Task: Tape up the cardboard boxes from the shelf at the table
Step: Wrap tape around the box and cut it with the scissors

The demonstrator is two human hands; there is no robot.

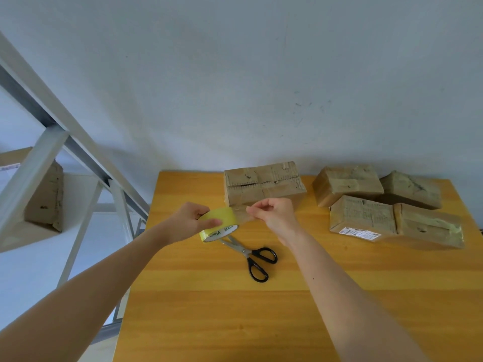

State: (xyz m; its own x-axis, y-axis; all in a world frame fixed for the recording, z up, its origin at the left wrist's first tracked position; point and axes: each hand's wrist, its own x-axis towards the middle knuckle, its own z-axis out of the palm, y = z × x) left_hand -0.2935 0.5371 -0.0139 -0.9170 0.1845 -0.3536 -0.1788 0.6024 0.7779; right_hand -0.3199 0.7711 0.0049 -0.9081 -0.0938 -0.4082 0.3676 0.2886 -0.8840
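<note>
Left hand (pixel 187 220) grips yellow tape roll (pixel 219 226) above table (pixel 209 309). Right hand (pixel 274 215) pinches clear tape end (pixel 241 214) pulled from roll. Cardboard box (pixel 262 182) just behind hands, seam split. Scissors (pixel 251 254) lie below roll. Four boxes (pixel 386 205) clustered right. Another box (pixel 45 198) on shelf (pixel 34 163).

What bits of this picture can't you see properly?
Head view:
Scissors: blade tips hidden behind the tape roll.
Shipping label: print too small to read.
Box on the shelf: partly hidden by the shelf frame.
Tape end: clear film, mostly hidden in the right hand.
</note>
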